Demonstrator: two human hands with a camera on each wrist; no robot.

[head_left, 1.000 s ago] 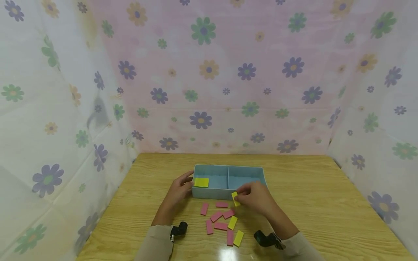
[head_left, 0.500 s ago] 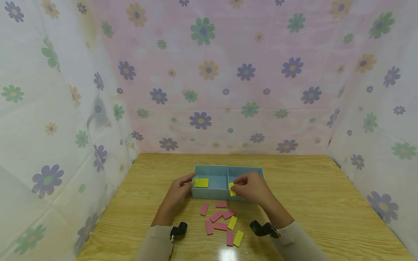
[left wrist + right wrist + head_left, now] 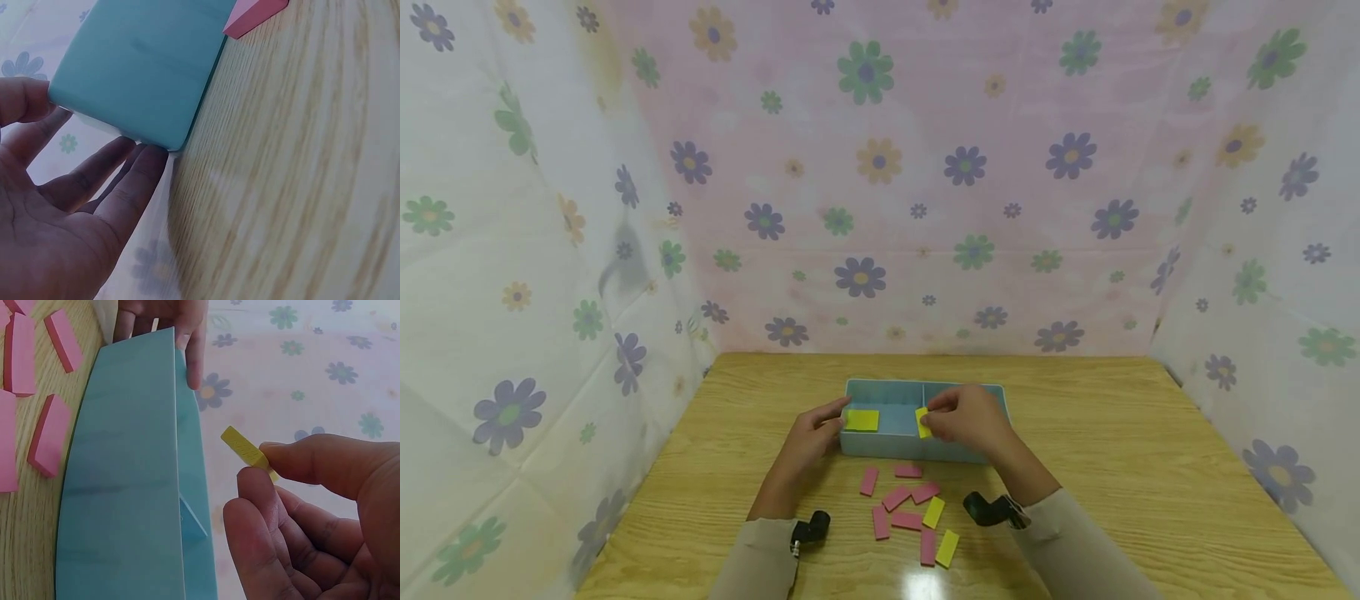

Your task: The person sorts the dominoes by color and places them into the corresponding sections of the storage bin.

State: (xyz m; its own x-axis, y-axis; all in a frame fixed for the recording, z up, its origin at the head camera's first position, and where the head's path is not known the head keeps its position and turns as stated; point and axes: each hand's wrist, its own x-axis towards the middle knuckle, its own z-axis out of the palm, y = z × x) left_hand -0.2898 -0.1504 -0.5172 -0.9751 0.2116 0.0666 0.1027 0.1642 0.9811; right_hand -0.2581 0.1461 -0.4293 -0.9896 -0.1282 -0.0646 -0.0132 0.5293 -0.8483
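A light blue box [image 3: 880, 446] with two compartments stands on the table. My left hand [image 3: 811, 435] touches its left end; in the left wrist view the fingers [image 3: 140, 181] lie fairly straight against the end wall, the thumb at the upper corner. Between thumb and fingertips my right hand [image 3: 972, 421] pinches a small yellow rectangular block [image 3: 245, 447], held tilted above the box near the divider [image 3: 192, 515]. Yellow pieces [image 3: 862, 420] lie flat in the left compartment. The right hand hides much of the right compartment in the head view.
Several pink blocks [image 3: 907, 521] lie scattered on the wooden table [image 3: 1120, 467] in front of the box. Two yellow blocks [image 3: 947, 549] are among them, at their right side. Flowered cloth [image 3: 925, 208] surrounds the table at the back and sides.
My right hand has carried the yellow block from in front of the box up and leftward, over the front wall to the divider. The left hand stays at the box's left end.
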